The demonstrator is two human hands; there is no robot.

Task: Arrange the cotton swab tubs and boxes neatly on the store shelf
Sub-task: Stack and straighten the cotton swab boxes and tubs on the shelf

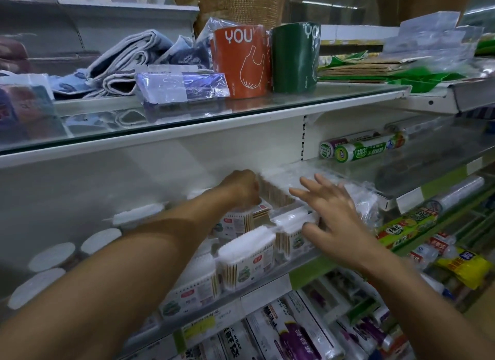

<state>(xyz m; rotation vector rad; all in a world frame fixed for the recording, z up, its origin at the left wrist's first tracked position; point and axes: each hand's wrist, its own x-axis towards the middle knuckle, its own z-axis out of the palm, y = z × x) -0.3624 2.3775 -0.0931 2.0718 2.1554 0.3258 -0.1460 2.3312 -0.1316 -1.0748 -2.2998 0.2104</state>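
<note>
Clear cotton swab boxes (246, 260) with wooden-stemmed swabs stand in rows on the middle shelf (270, 284). Round tubs with white lids (51, 256) sit to their left. My left hand (241, 188) reaches deep over the boxes, fingers curled down around a swab box (235, 220) near the back. My right hand (332, 212) hovers with fingers spread, its thumb touching a clear wrapped pack of boxes (292, 220) on the right side. The boxes under both forearms are partly hidden.
A glass shelf (241, 118) above carries folded towels (120, 64) and an orange roll (241, 59) and green roll (294, 56). Cling-film rolls (361, 150) lie at the back right. Packaged wraps and bags (294, 333) fill the lower shelves.
</note>
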